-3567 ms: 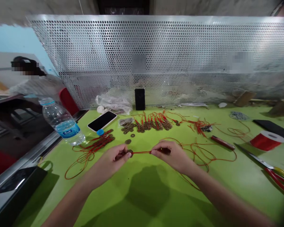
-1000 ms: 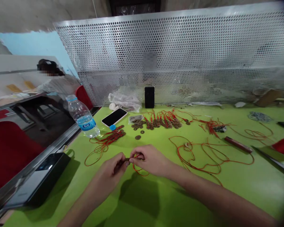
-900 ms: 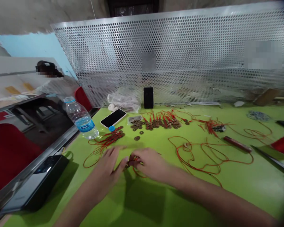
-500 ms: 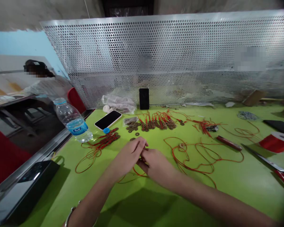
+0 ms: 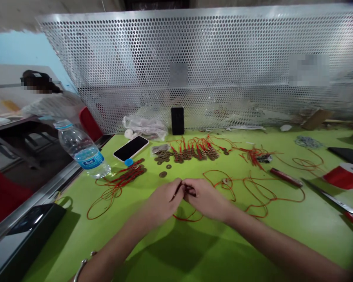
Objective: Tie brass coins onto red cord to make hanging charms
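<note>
My left hand (image 5: 166, 197) and my right hand (image 5: 206, 197) meet fingertip to fingertip above the green table. Both are closed in a pinch. From beneath them hangs a loop of red cord (image 5: 188, 220), its upper part hidden in the fingers; whether a coin is there too I cannot see. Two loose coins, the nearer one a round brass coin (image 5: 162, 174), lie just beyond my left hand. Farther back, a row of coins tied with red cords (image 5: 194, 153) adjoins a pile of loose coins (image 5: 162, 156). Long red cord (image 5: 257, 214) sprawls beside my right hand.
At left stand a tilted-looking water bottle (image 5: 90, 158), a phone (image 5: 131, 148), a blue cap (image 5: 128, 162) and a dark box (image 5: 29, 239). Scissors (image 5: 338, 201), a red cord spool (image 5: 344, 176) and a red-handled cutter (image 5: 286, 177) lie right. A perforated metal screen (image 5: 223, 51) closes the back.
My hands have turned and shifted slightly, the fingertips now meeting more evenly. The cord loop hangs farther right under them. The whole view has shifted a little.
</note>
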The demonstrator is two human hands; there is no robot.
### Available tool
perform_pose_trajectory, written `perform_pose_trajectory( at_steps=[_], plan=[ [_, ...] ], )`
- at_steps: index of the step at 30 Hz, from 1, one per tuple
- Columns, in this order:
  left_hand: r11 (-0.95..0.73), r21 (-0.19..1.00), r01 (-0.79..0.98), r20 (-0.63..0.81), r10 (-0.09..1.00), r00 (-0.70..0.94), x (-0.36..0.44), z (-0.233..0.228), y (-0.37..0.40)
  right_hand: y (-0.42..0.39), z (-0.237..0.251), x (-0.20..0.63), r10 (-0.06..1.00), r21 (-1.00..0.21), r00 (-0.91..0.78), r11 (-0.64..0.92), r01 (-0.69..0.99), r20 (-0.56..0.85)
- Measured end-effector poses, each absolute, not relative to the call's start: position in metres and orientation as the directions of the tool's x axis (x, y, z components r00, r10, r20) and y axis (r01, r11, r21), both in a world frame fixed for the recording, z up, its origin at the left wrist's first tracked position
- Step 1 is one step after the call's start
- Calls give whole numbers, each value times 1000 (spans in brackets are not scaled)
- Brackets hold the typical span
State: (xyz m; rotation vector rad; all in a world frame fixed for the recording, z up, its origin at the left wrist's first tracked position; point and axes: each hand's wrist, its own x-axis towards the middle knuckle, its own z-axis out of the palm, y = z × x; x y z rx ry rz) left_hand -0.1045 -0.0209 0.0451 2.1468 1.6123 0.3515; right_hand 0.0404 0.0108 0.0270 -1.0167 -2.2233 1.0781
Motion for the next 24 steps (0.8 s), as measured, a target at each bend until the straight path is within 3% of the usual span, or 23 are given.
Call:
perform_pose_trajectory(
  at_steps=[5, 8, 14, 19, 24],
  plan=[
    [-253, 224, 941, -33, 963, 267, -102, 42, -11, 15, 18, 39, 840, -800, -538, 370, 472, 71],
    [-278, 194, 941, -6, 959, 284, -104, 42, -7, 19, 13, 40, 846, -880, -532, 283, 381, 42],
    [-273, 491, 827, -70, 934, 350, -120, 44, -1, 24, 13, 41, 793, -957, -607, 145, 253, -41],
    [-241, 524, 817, -39, 951, 306, -129, 44, -2, 28, 15, 49, 795, -904, -606, 256, 342, -4],
    [-233, 575, 784, -39, 950, 311, -130, 43, -5, 23, 17, 49, 822, -894, -569, 229, 384, -34]
  ],
)
